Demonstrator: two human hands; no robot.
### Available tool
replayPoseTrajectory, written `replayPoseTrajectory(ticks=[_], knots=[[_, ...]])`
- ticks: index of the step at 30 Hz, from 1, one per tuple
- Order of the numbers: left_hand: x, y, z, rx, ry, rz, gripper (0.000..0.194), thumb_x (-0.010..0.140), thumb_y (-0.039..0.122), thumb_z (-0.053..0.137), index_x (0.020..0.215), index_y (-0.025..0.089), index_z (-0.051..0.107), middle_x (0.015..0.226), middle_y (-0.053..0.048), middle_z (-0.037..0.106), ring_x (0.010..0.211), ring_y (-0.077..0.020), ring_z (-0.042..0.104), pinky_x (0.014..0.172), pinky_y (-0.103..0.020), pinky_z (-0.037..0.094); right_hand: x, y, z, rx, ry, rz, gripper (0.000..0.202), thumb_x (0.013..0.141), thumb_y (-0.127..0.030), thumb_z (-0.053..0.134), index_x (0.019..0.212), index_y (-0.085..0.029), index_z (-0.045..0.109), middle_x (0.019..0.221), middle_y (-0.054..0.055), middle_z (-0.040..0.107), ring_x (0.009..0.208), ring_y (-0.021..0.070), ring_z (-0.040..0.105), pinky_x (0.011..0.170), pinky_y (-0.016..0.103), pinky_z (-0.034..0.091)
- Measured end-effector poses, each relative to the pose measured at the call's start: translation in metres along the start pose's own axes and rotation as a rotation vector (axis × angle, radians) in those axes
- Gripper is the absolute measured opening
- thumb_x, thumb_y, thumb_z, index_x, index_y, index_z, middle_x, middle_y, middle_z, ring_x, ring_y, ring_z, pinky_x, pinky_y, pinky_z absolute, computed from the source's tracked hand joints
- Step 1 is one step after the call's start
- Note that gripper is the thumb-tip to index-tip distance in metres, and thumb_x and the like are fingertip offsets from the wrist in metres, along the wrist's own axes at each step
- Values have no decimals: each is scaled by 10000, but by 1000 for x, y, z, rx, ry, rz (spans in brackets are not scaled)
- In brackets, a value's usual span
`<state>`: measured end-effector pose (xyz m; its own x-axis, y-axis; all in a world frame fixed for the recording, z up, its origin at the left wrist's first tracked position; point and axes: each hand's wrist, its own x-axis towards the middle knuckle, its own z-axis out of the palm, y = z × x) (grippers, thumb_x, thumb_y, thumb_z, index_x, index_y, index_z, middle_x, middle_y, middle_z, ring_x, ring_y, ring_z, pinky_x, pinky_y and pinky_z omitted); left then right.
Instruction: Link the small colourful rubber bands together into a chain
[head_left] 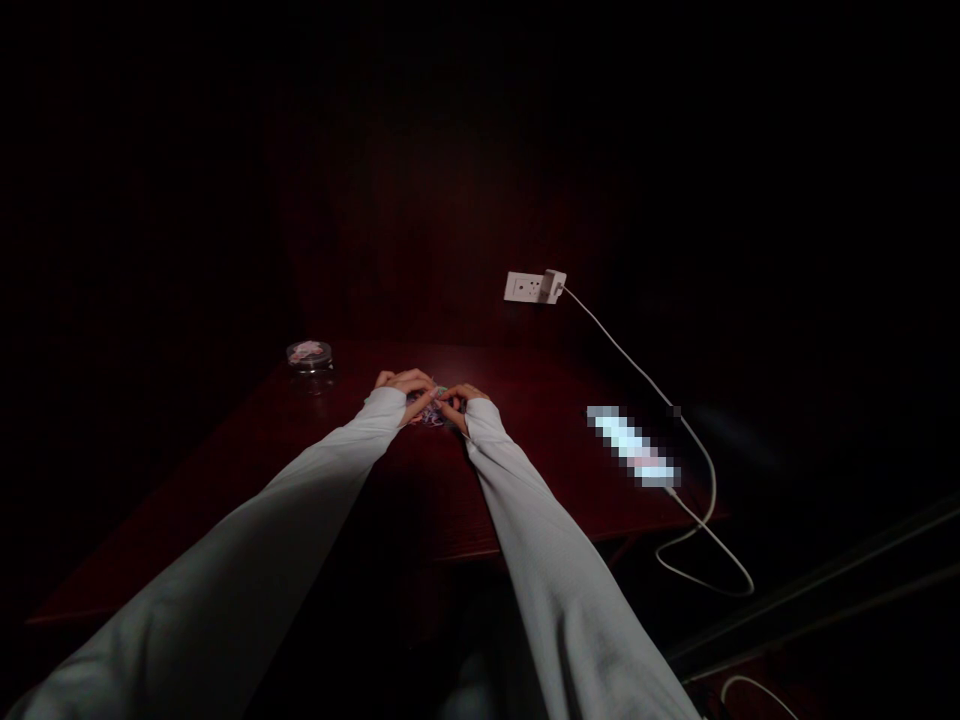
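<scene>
A small heap of purple, pink and green bits [429,412] lies on the dark red table, too dim and small to tell what kind they are. From the left, my left hand [409,385] reaches over it with bent fingers, thumb and fingertips drawn together. My right hand [463,396] meets it from the other side, its fingers curled in and pinched close to the left thumb. Both hands touch the heap and cover part of it. Whatever sits between the fingertips is hidden.
A clear round container with a pinkish top [309,356] stands at the table's back left. On the right lies a phone [634,447] with a lit, blurred screen. Its white cable [624,350] runs to a charger [553,286] in the wall socket [521,287]. The table's front edge [465,553] shows between my sleeves.
</scene>
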<state>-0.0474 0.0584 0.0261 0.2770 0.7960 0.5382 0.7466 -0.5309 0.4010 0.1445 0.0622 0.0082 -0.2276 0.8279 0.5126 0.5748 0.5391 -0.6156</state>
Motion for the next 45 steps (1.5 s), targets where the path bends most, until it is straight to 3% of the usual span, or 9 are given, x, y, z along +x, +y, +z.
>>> replayPoseTrajectory(ticks=[15, 45], knots=[[1, -10, 3, 32, -22, 37, 276, 991, 452, 563, 937, 271, 764, 1131, -4, 772, 1029, -211, 648, 963, -394, 315, 0, 0, 0, -42, -32, 1, 132, 879, -346, 701, 825, -232, 740, 737, -27, 583, 707, 135, 524, 720, 223, 415], [0, -7, -1, 30, -29, 40, 224, 976, 409, 579, 957, 268, 752, 1128, -14, 774, 1054, -220, 659, 966, -404, 308, 0, -5, -3, -19, -24, 0, 65, 833, -281, 675, 791, -234, 690, 724, -32, 569, 729, 150, 531, 765, 242, 438]])
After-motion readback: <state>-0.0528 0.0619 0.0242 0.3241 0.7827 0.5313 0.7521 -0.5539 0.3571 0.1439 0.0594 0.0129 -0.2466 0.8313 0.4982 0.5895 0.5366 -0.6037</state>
